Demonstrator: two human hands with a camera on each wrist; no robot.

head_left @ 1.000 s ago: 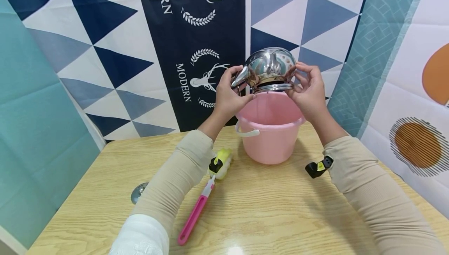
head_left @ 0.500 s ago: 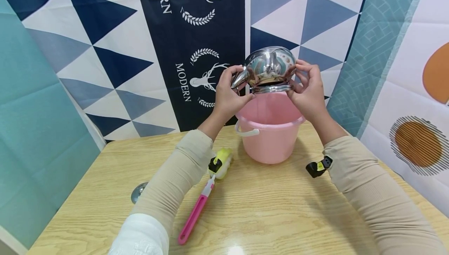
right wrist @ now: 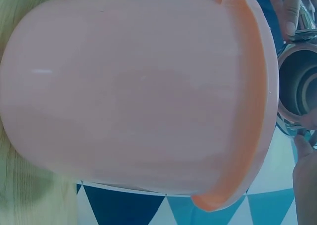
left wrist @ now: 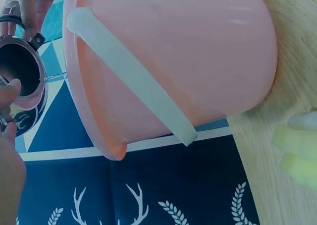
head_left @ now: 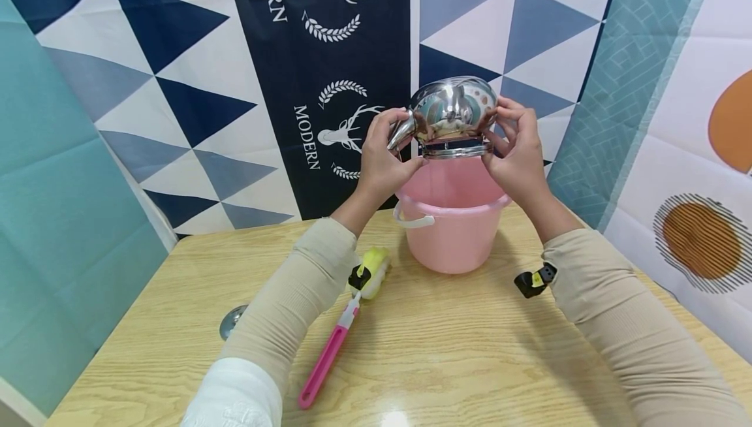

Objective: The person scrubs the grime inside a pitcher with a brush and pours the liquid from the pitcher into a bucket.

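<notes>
A shiny metal teapot (head_left: 455,110) is held upside down above the pink bucket (head_left: 452,237), its round mouth facing down. My left hand (head_left: 378,149) grips it at the spout side, the thumb near the rim. My right hand (head_left: 517,146) holds the opposite side, fingers on the body and thumb at the rim. In the left wrist view, the teapot's dark inside (left wrist: 20,61) shows, and a thin clear stream (left wrist: 55,77) runs from the mouth toward the bucket. The right wrist view shows the teapot mouth (right wrist: 302,81) just beyond the bucket rim.
A sponge brush (head_left: 326,365) with a pink handle and yellow head lies left of the bucket on the wooden table (head_left: 446,355). A small metal dome, maybe a lid (head_left: 231,322), is partly hidden behind the left sleeve. The bucket's white handle (head_left: 414,221) hangs left. Patterned cloth stands behind.
The teapot has tilted slightly between both hands, its rim dropping a little. Both hands keep their grip, and the bucket and brush stay in place.
</notes>
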